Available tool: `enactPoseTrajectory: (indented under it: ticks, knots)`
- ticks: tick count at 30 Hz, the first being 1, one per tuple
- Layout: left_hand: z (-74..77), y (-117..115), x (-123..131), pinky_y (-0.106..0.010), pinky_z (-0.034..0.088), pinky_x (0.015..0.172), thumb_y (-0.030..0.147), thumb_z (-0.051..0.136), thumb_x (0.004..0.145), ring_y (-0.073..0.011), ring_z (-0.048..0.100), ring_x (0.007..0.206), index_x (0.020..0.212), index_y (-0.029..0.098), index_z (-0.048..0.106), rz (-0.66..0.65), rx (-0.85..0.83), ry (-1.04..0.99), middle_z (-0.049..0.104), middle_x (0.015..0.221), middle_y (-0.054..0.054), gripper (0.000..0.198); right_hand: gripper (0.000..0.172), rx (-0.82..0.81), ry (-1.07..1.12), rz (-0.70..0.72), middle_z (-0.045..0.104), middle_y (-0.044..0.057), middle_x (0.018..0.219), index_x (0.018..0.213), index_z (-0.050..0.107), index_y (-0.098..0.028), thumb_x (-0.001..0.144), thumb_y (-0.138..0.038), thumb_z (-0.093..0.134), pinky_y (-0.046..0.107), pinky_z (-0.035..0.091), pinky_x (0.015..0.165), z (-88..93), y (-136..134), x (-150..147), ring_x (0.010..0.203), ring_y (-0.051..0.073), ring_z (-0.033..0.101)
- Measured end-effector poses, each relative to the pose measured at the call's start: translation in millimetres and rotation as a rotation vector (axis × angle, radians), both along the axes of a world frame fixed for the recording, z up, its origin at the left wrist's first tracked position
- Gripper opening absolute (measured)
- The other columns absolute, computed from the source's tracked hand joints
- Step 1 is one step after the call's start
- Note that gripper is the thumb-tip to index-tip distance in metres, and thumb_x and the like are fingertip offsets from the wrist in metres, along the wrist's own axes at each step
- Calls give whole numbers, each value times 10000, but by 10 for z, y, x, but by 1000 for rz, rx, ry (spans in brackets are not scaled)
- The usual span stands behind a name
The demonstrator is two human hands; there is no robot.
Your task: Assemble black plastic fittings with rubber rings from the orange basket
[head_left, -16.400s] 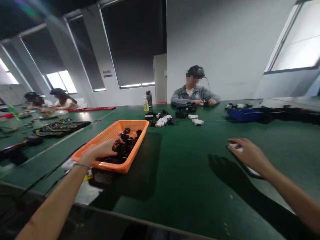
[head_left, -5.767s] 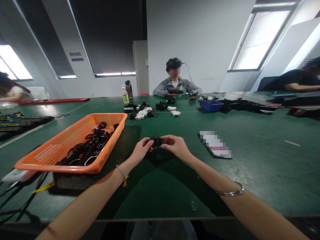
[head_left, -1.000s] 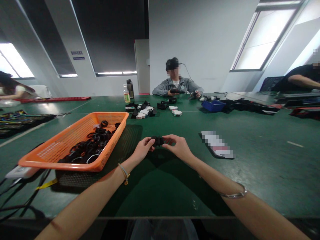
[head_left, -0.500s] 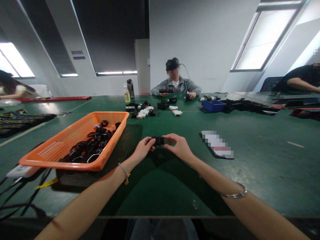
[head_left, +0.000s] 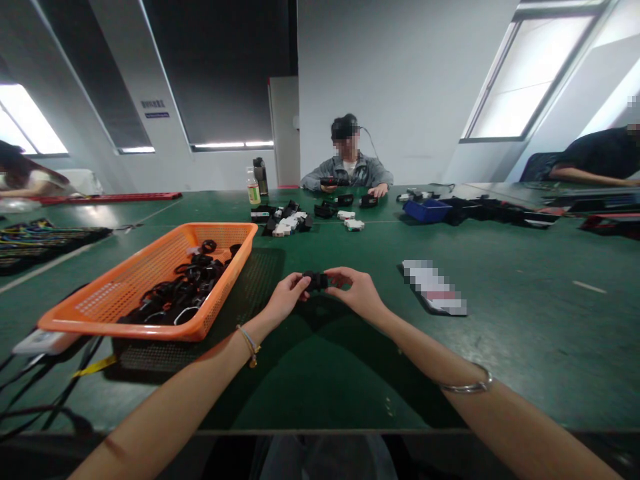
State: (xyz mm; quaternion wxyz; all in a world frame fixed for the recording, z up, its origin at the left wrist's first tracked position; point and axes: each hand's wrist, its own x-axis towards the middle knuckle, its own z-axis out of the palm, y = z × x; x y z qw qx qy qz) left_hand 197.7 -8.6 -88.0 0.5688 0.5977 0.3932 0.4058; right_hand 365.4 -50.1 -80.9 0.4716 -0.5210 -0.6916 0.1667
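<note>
Sitting between left grip (head_left: 280, 300) and right grip (head_left: 361, 291) is a black piece (head_left: 315, 281).

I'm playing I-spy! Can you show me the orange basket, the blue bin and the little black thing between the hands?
Orange basket (head_left: 125, 331), head view: on its near rim.
Blue bin (head_left: 427, 213), head view: on its near wall.
Little black thing (head_left: 315, 281), head view: on its middle.
</note>
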Motion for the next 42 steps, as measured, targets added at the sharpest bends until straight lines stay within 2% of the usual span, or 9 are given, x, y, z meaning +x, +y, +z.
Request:
enactPoseTrajectory:
  ticks: [16,24,35,42]
  knots:
    - [-13,13,-4,-201,385,520,339,606,711,-68,495,495,787,132,535,11,-16,-1,523,557,49,232,289,20,19,55,710,52,837,926,682,-166,638,-188,681,300,525,665,-54,37,44,687,153,636]
    - [-15,15,0,-204,384,519,358,612,704,-68,490,483,776,134,531,6,-12,0,517,534,54,248,273,88,-22,30,692,56,883,904,681,-174,633,-134,669,281,512,641,-54,36,31,729,156,623]
    - [-5,5,-4,-203,390,517,386,621,687,-64,495,490,775,136,525,-7,-5,-8,515,561,54,281,257,56,-32,9,697,33,784,903,682,-183,646,-172,672,291,514,650,-35,15,24,672,146,623]
    - [-18,14,0,-207,400,524,393,628,683,-69,502,498,775,138,528,-9,-3,-23,518,579,50,290,289,22,48,30,707,34,796,930,656,-183,641,-181,674,303,523,676,-28,5,12,716,163,647]
